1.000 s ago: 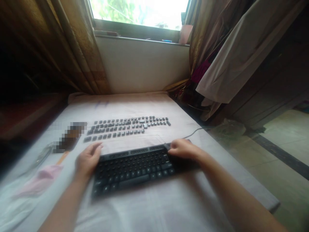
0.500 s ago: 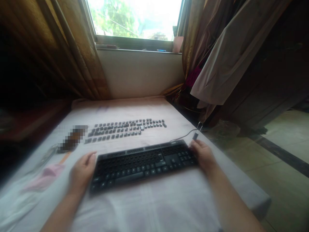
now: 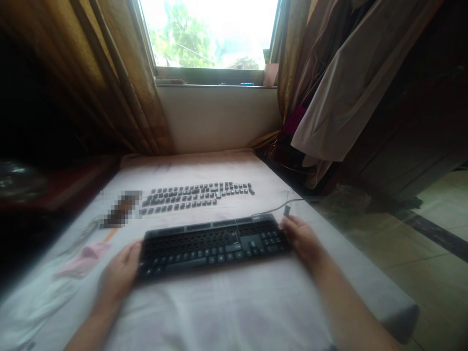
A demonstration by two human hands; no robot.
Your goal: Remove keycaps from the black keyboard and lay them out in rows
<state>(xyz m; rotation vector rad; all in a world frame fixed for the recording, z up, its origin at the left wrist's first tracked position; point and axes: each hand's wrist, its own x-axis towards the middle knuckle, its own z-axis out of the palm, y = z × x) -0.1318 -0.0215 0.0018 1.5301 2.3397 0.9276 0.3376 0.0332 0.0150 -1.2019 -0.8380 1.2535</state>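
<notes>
A black keyboard [image 3: 197, 261] lies across the view, held at both short ends. Many of its upper key positions are bare, while the lower rows and number pad carry keycaps. My left hand [image 3: 120, 270] is closed on its left end, fingers partly hidden. At the right end, my right hand [image 3: 302, 239] grips the edge and also holds a small keycap puller [image 3: 287, 210] with a dark handle upward; its wire loop is faint. Beyond the keyboard, loose dark keycaps [image 3: 186, 197] are laid out in rows on the pale cloth [image 3: 219, 312].
Left on the cloth are a blurred-out rectangular item [image 3: 122, 209], a pink cloth [image 3: 86, 258] and a clear plastic bag [image 3: 47, 302]. The keyboard cable [image 3: 278, 205] runs toward the right edge. Curtains [image 3: 135, 97] and hanging clothes [image 3: 332, 112] flank the window.
The keyboard has shifted slightly left and away from me, with both hands still on it. The keycap puller has moved left with my right hand. The view has tilted a little.
</notes>
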